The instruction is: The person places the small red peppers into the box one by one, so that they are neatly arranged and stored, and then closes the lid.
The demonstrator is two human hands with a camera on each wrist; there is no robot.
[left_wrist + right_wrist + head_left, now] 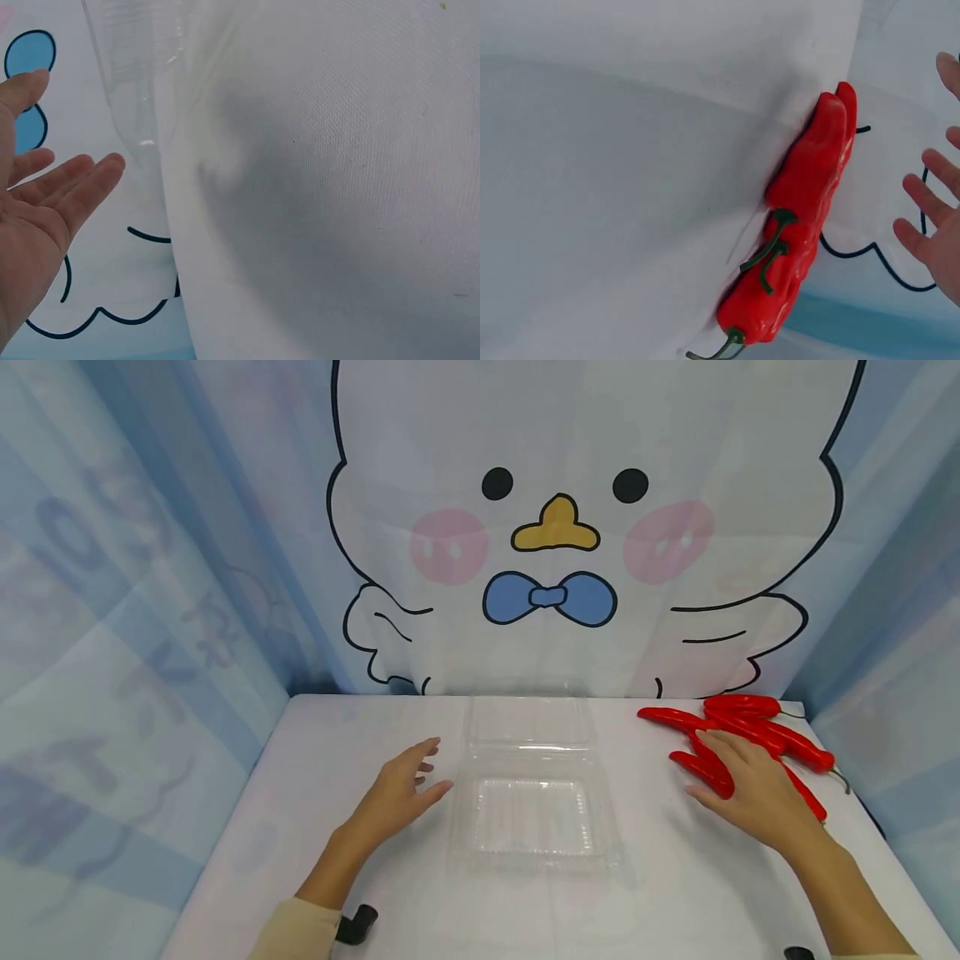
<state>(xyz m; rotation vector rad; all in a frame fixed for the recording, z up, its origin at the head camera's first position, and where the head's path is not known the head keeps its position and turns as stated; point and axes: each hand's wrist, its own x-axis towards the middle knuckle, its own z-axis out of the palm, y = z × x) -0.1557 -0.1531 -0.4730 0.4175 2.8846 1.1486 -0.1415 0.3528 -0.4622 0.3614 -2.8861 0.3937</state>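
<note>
Several red chili peppers (802, 747) with green stems lie in a loose pile at the back right of the white table. Over the pile's near side is my right hand (765, 793), palm down, hiding part of some peppers in the head view. The right wrist view has this hand (939, 225) with fingers spread, apart from the peppers (806, 176). A clear plastic clamshell box (534, 818) sits mid-table, lid folded back away from me. Just left of the box, my left hand (393, 797) hovers with relaxed fingers and thumb toward it, holding nothing.
The white table (300, 760) meets a cartoon-printed curtain (555, 660) at the back, with blue curtains on both sides. Black strap ends (358, 925) show at the wrists.
</note>
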